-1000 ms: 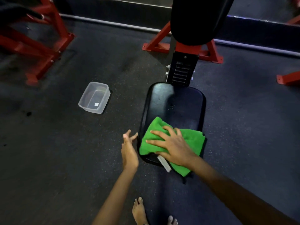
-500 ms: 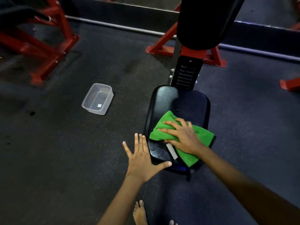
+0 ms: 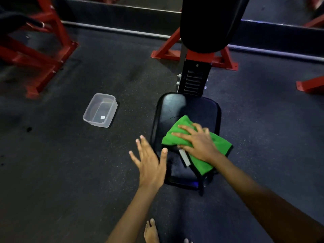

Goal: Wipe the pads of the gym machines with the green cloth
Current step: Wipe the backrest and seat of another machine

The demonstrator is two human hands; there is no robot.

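Right hand (image 3: 198,142) presses folded green cloth (image 3: 177,135) flat on glossy seat pad (image 3: 175,106); left hand (image 3: 150,163) spread.

- Bare seat pad (image 3: 177,109) is left open beyond the green cloth (image 3: 178,135).
- The far end is blocked by the black upright post (image 3: 193,79).
- Floor on the left is occupied by a clear plastic tub (image 3: 100,110).
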